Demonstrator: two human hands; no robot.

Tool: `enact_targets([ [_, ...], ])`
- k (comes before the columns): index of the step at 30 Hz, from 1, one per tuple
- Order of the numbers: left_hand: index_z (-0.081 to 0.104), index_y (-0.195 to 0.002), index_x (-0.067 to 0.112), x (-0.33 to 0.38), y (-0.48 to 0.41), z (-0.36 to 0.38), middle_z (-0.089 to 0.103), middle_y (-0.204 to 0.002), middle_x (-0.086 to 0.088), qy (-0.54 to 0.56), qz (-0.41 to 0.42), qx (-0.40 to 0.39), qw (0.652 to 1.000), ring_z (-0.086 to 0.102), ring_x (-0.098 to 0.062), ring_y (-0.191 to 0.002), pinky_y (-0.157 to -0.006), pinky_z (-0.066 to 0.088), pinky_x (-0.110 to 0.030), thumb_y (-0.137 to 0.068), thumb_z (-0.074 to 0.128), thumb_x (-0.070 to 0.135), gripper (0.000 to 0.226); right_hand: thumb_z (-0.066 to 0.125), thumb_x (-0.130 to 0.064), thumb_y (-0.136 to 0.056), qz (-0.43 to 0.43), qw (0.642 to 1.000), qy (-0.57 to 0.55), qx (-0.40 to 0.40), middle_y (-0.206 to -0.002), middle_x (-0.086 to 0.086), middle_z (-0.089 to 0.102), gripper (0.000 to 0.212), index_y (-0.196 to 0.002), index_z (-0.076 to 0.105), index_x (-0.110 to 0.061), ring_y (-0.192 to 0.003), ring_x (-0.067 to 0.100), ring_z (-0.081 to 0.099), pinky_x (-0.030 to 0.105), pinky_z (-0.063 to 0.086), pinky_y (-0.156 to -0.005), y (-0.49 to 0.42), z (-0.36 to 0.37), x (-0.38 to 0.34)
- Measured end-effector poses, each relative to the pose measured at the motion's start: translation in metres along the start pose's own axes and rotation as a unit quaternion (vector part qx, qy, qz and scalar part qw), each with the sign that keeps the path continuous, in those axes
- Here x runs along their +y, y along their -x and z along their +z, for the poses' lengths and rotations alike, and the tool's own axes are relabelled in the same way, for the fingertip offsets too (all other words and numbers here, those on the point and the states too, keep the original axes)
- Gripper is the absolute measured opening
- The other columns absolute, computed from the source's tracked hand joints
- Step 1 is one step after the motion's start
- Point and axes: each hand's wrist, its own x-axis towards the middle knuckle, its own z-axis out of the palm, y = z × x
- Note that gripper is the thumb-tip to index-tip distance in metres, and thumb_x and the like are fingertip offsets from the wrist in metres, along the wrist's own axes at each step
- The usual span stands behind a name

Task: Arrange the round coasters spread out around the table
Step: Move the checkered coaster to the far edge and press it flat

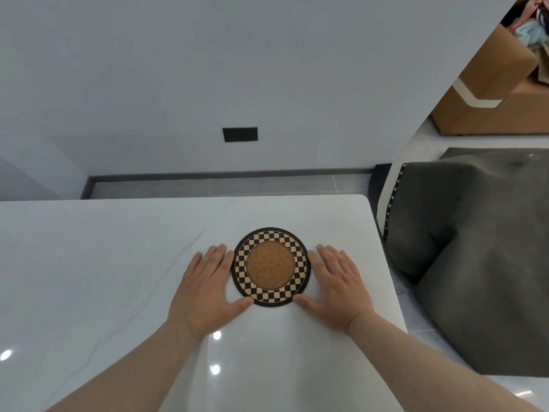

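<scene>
A small plain brown round coaster (270, 264) lies centred on a larger round coaster (300, 267) with a black-and-tan checkered ring and a dark rim. Both rest on the white table (118, 263), right of its middle. My left hand (205, 288) lies flat on the table against the left edge of the large coaster, its thumb touching the lower rim. My right hand (338, 285) lies flat against the right edge, thumb at the lower rim too. Both hands have their fingers stretched out and hold nothing.
The table's far edge and right corner (364, 199) are close behind the coasters. A dark grey padded seat (475, 248) stands right of the table. A cardboard box (487, 93) sits on the floor further back. A pale wall with a black plate (240, 134) faces me.
</scene>
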Motion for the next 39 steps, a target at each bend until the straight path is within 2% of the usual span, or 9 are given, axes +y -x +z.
enact_targets([
  [5,0.019,-0.151,0.021,-0.0009,-0.0005,0.0012,0.018,-0.160,0.002,0.002,-0.003,0.006,1.000,0.004,-0.010,-0.147,-0.119,-0.003,-0.033,-0.073,0.035,0.083,0.100,0.020,-0.081,-0.082,0.002,1.000,0.006,-0.003,-0.161,0.003,0.019,0.090,-0.152,0.017,-0.026,-0.149,0.020,0.008,0.036,-0.004,-0.120,0.0003,0.0023,0.0013],
  [11,0.022,-0.150,0.021,-0.0025,0.0006,0.0006,0.021,-0.159,0.001,0.017,0.007,0.010,1.000,0.008,-0.011,-0.147,-0.119,-0.003,-0.032,-0.077,0.039,0.073,0.091,0.023,-0.077,-0.084,0.002,1.000,0.003,-0.004,-0.161,0.003,0.019,0.086,-0.152,0.018,-0.026,-0.149,0.020,0.008,0.036,-0.003,-0.120,0.0001,0.0007,0.0011],
  [18,0.023,-0.150,0.021,-0.0026,0.0006,0.0018,0.023,-0.159,0.000,0.008,0.007,0.017,1.000,0.010,-0.013,-0.147,-0.120,0.001,-0.035,-0.080,0.034,0.072,0.087,0.022,-0.076,-0.084,0.000,1.000,0.014,-0.012,-0.161,0.003,0.018,0.085,-0.152,0.018,-0.026,-0.149,0.020,0.008,0.037,-0.004,-0.120,0.0002,-0.0013,0.0003],
  [25,0.025,-0.150,0.022,-0.0036,0.0008,0.0037,0.022,-0.159,0.001,0.006,0.010,0.023,1.000,0.009,-0.013,-0.147,-0.120,-0.002,-0.033,-0.081,0.032,0.074,0.087,0.019,-0.077,-0.084,0.001,1.000,0.023,-0.015,-0.162,0.002,0.016,0.085,-0.152,0.014,-0.027,-0.149,0.020,0.005,0.035,-0.007,-0.119,0.0000,0.0016,0.0018],
  [33,0.035,-0.146,0.018,-0.0030,0.0006,0.0037,0.031,-0.155,-0.003,0.006,0.019,0.038,0.999,0.020,-0.017,-0.145,-0.119,0.003,-0.035,-0.081,0.038,0.071,0.084,0.027,-0.076,-0.084,0.005,1.000,0.015,0.000,-0.160,0.002,0.022,0.084,-0.152,0.020,-0.027,-0.148,0.021,0.012,0.036,0.000,-0.120,-0.0004,0.0029,0.0019],
  [39,0.032,-0.147,0.019,-0.0039,0.0007,0.0053,0.029,-0.156,-0.002,0.009,0.020,0.046,0.999,0.016,-0.016,-0.146,-0.119,0.001,-0.033,-0.081,0.037,0.071,0.084,0.026,-0.077,-0.083,0.008,1.000,0.022,0.000,-0.161,0.001,0.019,0.084,-0.152,0.017,-0.029,-0.148,0.020,0.009,0.036,-0.002,-0.120,-0.0013,0.0054,0.0034],
])
